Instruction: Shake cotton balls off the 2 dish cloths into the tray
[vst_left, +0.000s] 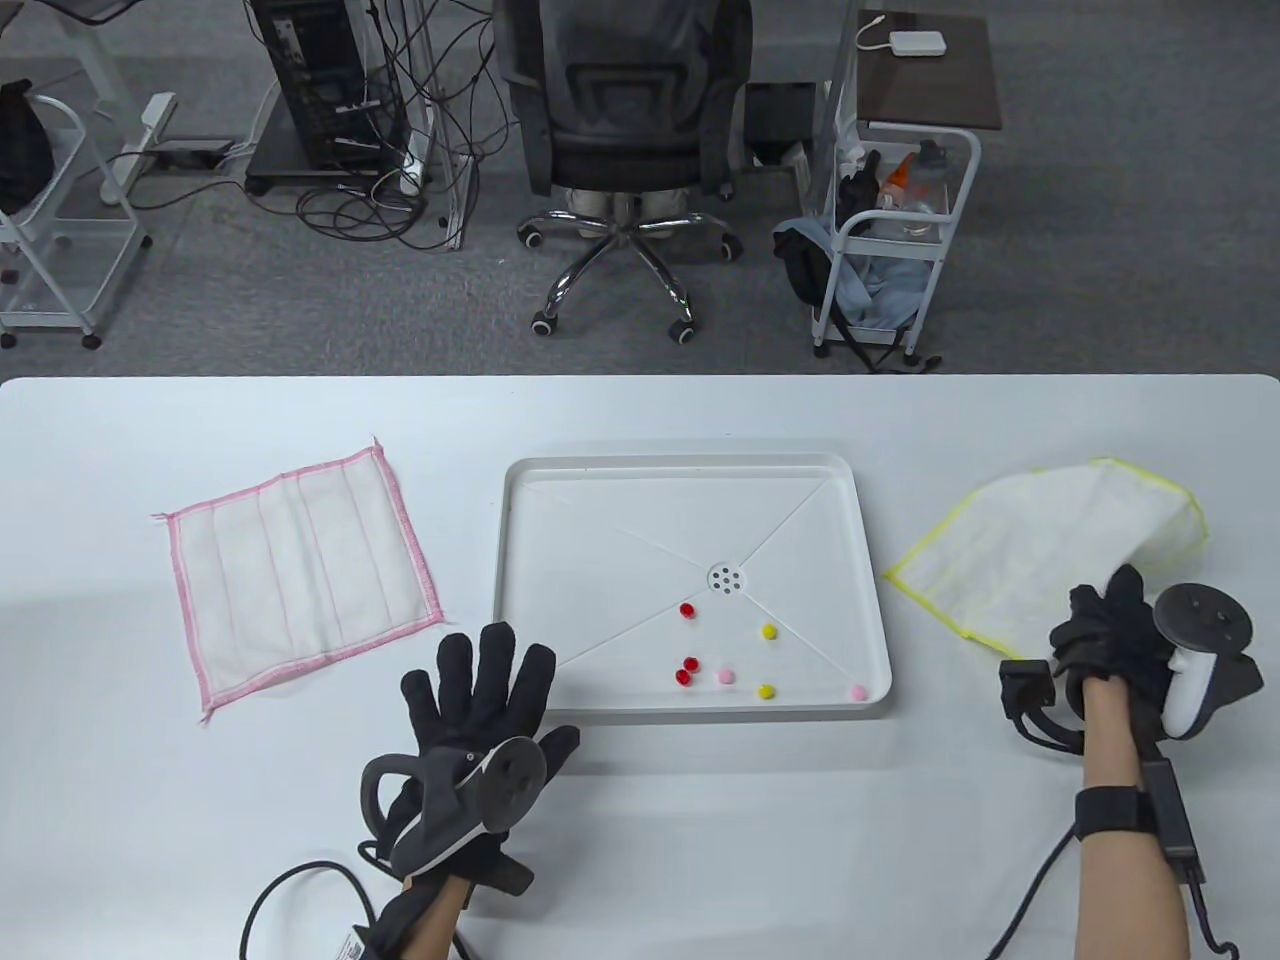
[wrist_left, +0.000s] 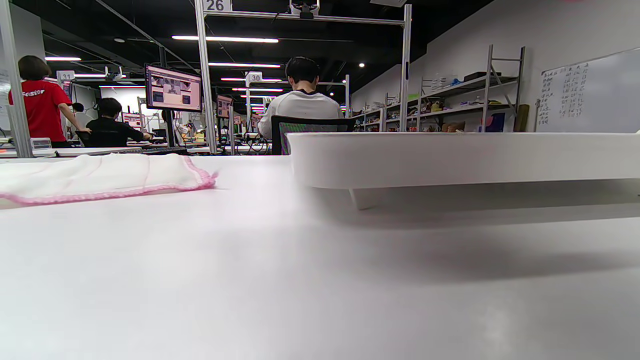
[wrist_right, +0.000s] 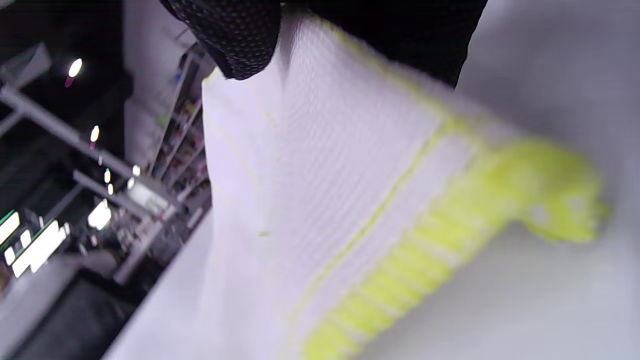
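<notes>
- White rectangular plastic tray (vst_left: 520, 560) sits mid-worktop (vst_left: 700, 860), and we take it as our landmark; small red, yellow and pink cotton balls (vst_left: 725, 655) lie inside it, toward its near right part.
- Left of the tray, apart from it, we see the pink-edged white dish cloth (vst_left: 300, 575) spread flat on the worktop; it also shows low in the left wrist view (wrist_left: 100, 177).
- Just in front of the tray's near left corner our left hand (vst_left: 480, 700) rests with fingers spread wide, holding nothing.
- Right of the tray our right hand (vst_left: 1110, 635) grips the yellow-edged white dish cloth (vst_left: 1050, 550) (wrist_right: 350, 200), fingers (wrist_right: 235, 35) curled round a bunched corner, the rest trailing on the worktop.
</notes>
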